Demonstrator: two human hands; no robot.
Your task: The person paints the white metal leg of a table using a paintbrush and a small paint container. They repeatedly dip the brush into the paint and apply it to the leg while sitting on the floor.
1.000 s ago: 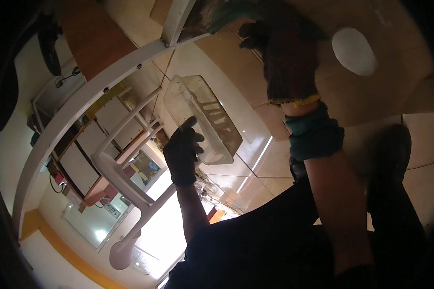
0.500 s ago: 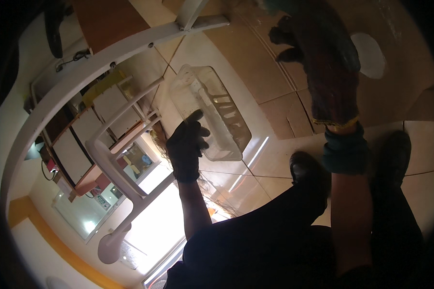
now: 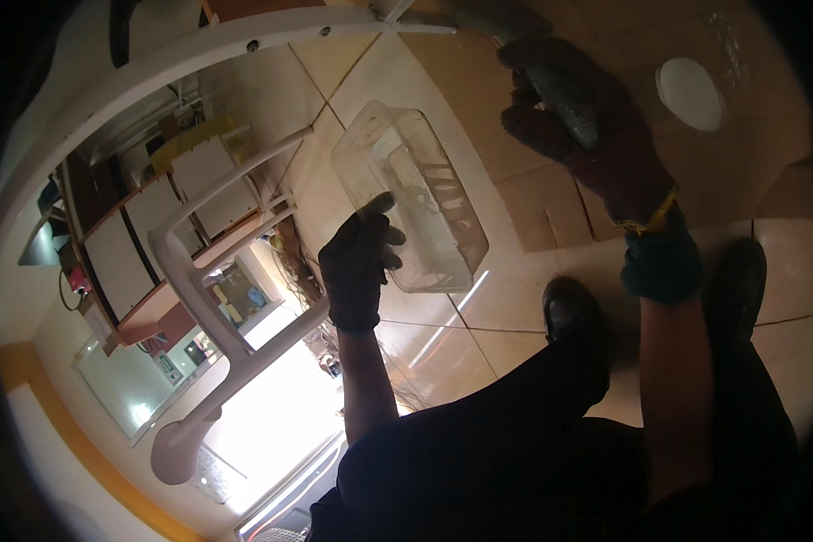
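Note:
My left hand point(image 3: 357, 266), in a dark glove, hangs over the near left side of a clear plastic tub point(image 3: 465, 257). Its fingers are apart and slightly bent, with nothing visible in them; whether they touch the rim I cannot tell. The tub stands on the tiles with smeared, cloudy inner walls. Above the cardboard, my right hand point(image 3: 610, 135), in a dark red glove with a yellow-edged cuff, is closed round a long grey-green thing point(image 3: 565, 104) with a shiny, rounded near end. Its far part is dim and its kind is unclear.
Flattened cardboard point(image 3: 533, 194) covers the floor ahead, bearing a white oval patch point(image 3: 691, 93). A pale curved chair frame point(image 3: 194, 289) stands at left, before a shelf unit point(image 3: 122, 280). My black shoes point(image 3: 569, 307) are on the tiles. Bright light enters at lower left.
My right hand has turned and come slightly nearer, bringing the grey-green thing into sight in its grip. The view has shifted a little; my left hand keeps about the same place beside the tub.

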